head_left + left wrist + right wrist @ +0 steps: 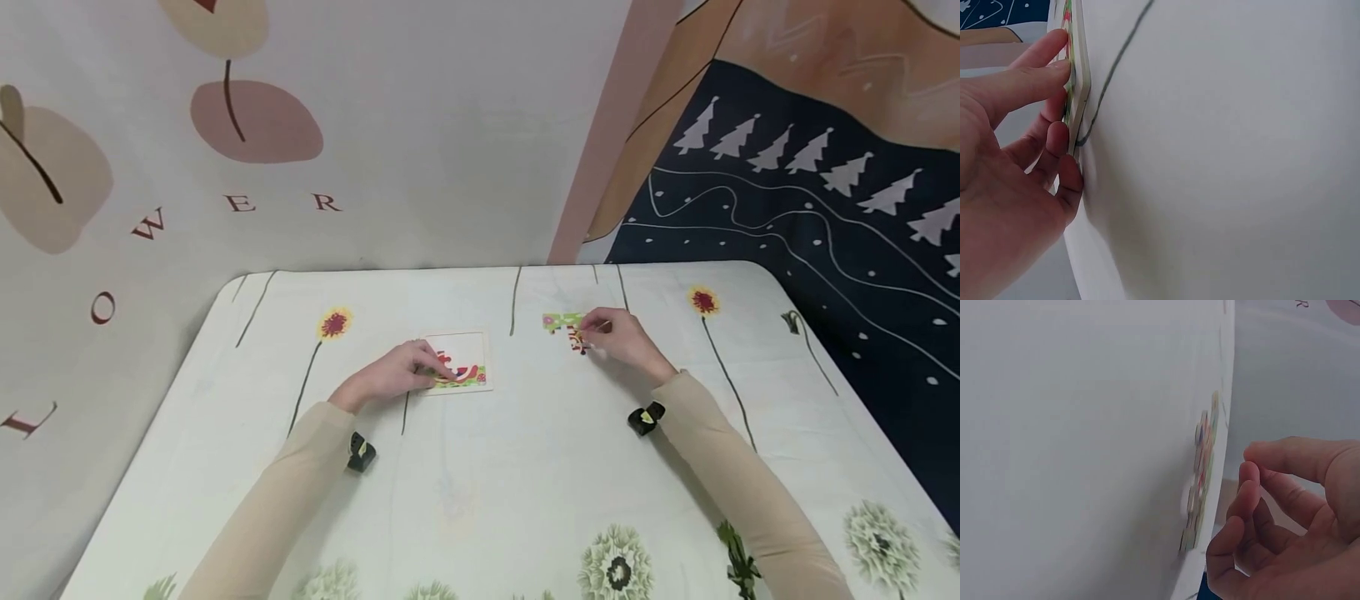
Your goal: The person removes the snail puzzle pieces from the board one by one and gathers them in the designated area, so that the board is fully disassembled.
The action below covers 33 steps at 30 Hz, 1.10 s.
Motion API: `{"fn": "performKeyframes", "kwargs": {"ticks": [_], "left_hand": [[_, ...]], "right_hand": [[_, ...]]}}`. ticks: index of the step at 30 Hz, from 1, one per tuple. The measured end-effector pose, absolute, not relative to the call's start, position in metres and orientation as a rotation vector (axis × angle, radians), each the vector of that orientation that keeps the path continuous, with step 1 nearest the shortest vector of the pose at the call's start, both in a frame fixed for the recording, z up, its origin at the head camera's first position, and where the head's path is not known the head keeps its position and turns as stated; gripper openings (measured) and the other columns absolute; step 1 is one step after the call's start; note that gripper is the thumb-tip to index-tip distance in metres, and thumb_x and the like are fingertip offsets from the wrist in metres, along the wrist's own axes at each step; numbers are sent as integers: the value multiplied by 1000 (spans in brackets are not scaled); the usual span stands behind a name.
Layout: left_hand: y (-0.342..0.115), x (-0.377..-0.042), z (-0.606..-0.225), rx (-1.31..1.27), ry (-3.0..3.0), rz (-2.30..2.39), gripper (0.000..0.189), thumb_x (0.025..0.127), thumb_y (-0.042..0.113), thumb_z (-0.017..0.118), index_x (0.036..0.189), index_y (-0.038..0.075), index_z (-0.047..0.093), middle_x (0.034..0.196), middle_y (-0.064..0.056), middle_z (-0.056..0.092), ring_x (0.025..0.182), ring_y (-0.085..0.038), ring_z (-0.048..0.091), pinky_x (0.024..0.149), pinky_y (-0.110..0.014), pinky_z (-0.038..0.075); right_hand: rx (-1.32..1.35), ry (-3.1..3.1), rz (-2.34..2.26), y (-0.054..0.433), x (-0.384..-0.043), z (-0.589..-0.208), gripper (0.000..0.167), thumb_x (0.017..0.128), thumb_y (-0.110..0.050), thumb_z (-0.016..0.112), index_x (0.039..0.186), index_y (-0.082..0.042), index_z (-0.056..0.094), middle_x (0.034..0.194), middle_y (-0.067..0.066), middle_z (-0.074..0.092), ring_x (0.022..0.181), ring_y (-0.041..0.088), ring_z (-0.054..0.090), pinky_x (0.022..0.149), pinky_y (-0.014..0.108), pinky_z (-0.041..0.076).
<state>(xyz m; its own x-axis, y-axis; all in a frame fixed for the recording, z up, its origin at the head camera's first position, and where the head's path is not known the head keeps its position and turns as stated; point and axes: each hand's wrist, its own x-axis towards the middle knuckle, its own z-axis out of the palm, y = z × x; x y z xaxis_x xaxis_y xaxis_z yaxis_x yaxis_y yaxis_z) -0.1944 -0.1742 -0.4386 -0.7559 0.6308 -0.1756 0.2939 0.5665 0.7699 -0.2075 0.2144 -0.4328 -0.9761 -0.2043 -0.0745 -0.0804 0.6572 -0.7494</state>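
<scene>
A shallow jigsaw puzzle board (457, 343) lies left of centre on the table, its lower part filled with red, white and green pieces (471, 377). My left hand (393, 371) lies over its left side; in the left wrist view the thumb and index fingertips touch the pieces, and other fingertips meet the board's edge (1082, 75). To the right lie loose, jagged-edged puzzle pieces (553, 321) in green and red. My right hand (618, 337) is bent above their right end, partly covering them. In the right wrist view its loosely curled fingers (1225, 540) appear apart from the pieces (1200, 469), with nothing visible between them.
A white cloth (517, 467) printed with flowers and stems covers the table. Behind it hangs pale printed fabric (450, 167), with a dark tree-patterned cloth (750, 192) at the right. A black wrist device (647, 418) sits at the right cuff, another (362, 452) at the left.
</scene>
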Motion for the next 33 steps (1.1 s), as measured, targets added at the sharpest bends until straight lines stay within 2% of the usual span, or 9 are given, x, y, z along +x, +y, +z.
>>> {"fn": "performKeyframes", "kwargs": {"ticks": [5, 9, 12, 19, 29, 33], "left_hand": [[-177, -193, -439, 768, 2406, 1034, 24, 93, -6, 68, 112, 4, 80, 103, -8, 62, 92, -22, 47, 79, -35, 38], [-182, -191, -438, 804, 2434, 1017, 24, 94, -4, 68, 112, 5, 80, 104, -7, 63, 98, -23, 53, 91, -42, 43], [-185, -189, -437, 808, 2444, 1003, 24, 93, -4, 68, 112, 5, 80, 104, -7, 64, 100, -23, 54, 94, -46, 43], [-192, -188, -438, 779, 2422, 1017, 24, 93, -3, 69, 114, 4, 79, 106, -8, 64, 100, -21, 55, 85, -35, 43], [-196, -191, -438, 732, 2334, 1066, 23, 94, -1, 70, 115, 1, 78, 107, -8, 60, 99, -21, 50, 87, -37, 41], [-197, -193, -439, 742, 2327, 1066, 23, 94, 0, 70, 115, 1, 78, 105, -7, 60, 95, -20, 47, 84, -36, 40]], "right_hand": [[-295, 2711, -1270, 198, -204, -433, 16, 97, -3, 65, 109, 5, 72, 100, 18, 70, 88, 28, 64, 73, 30, 47], [-356, 2702, -1307, 183, -202, -436, 14, 96, 0, 65, 106, 5, 72, 100, 19, 71, 89, 28, 63, 79, 31, 47], [-394, 2688, -1355, 171, -201, -437, 12, 95, 2, 66, 104, 6, 72, 102, 20, 71, 92, 29, 64, 83, 33, 48], [-428, 2642, -1370, 146, -202, -438, 12, 95, -1, 66, 104, 4, 73, 99, 16, 70, 89, 27, 64, 80, 32, 48], [-437, 2555, -1390, 115, -204, -435, 13, 95, -1, 66, 105, 3, 73, 98, 13, 69, 85, 20, 62, 74, 27, 47], [-446, 2539, -1387, 105, -206, -435, 13, 96, -2, 67, 107, 3, 73, 98, 13, 70, 87, 20, 63, 75, 27, 47]]}}
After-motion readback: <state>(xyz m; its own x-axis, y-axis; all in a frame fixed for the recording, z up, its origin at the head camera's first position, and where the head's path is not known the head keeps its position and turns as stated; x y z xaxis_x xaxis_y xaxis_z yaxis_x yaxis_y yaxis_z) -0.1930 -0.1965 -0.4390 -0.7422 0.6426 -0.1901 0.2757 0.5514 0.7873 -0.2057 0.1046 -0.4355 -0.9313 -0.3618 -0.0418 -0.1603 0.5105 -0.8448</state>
